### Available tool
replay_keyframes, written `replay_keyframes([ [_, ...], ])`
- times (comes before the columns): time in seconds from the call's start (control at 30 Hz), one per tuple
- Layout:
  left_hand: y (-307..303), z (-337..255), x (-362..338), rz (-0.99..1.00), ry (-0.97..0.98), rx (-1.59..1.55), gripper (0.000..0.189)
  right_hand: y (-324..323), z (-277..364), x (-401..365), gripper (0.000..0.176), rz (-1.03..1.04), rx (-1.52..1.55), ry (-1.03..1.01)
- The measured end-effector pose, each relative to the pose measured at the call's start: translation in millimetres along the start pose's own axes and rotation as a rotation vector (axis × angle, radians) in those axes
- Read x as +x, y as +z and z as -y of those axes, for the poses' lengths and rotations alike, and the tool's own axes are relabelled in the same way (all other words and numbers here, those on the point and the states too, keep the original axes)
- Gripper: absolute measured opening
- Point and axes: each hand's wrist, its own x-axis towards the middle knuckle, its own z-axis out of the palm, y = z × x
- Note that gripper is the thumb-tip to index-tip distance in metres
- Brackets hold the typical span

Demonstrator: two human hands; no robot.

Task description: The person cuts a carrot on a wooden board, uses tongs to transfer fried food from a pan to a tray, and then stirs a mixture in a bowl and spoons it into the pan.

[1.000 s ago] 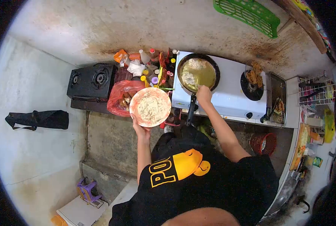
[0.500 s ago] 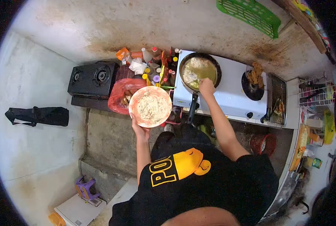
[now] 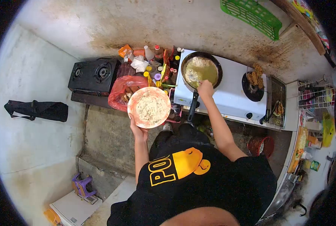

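Note:
My left hand (image 3: 138, 132) grips the near rim of a pink-and-white bowl (image 3: 131, 116), holding it up left of the stove. Pale, lumpy batter with darker bits (image 3: 151, 107) covers the bowl's inside. Over the near edge of the frying pan (image 3: 220, 71), my right hand (image 3: 205, 89) is closed around what looks like a spoon (image 3: 199, 81); its lower end is hard to make out. Yellowish oil fills the pan, and pale batter (image 3: 192, 75) lies in its left and far part. The pan's black handle (image 3: 193, 107) points toward my body.
The pan sits on a white gas stove (image 3: 232, 94). Brown fried pieces (image 3: 255, 77) lie at its right burner. Several bottles (image 3: 158, 52) and a red plastic bag (image 3: 117, 94) crowd the space to the left, beside a black stove (image 3: 94, 77). A red basket (image 3: 260, 145) stands below.
My right hand and the spoon have shifted slightly within the pan area, and the batter there looks more spread out. The bowl stays in my left hand, nearly in place.

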Motion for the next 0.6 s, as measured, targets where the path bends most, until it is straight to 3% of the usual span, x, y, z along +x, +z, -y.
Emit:
replay_keyframes([
  [0.13, 9.2, -10.4, -8.9, -0.030, -0.083, 0.004, 0.070, 18.8, -9.7, 15.9, 0.021, 0.037, -0.090, 0.077],
  [0.2, 10.9, -12.1, -14.7, -0.029, -0.039, 0.029, 0.070, 13.3, -22.2, 18.1, 0.019, -0.046, 0.066, -0.057],
  [0.27, 5.9, -12.0, -17.0, -0.038, -0.041, 0.005, 0.070, 13.1, -27.2, 21.5, 0.019, -0.108, 0.104, 0.013],
  [0.33, 7.9, -12.9, -19.6, -0.043, -0.054, -0.021, 0.070, 13.1, -28.4, 28.1, 0.023, -0.001, -0.015, 0.121],
  [0.6, 6.8, -23.2, -26.3, -0.066, -0.070, 0.056, 0.070, -8.8, -30.8, 23.9, 0.023, 0.009, -0.049, 0.162],
])
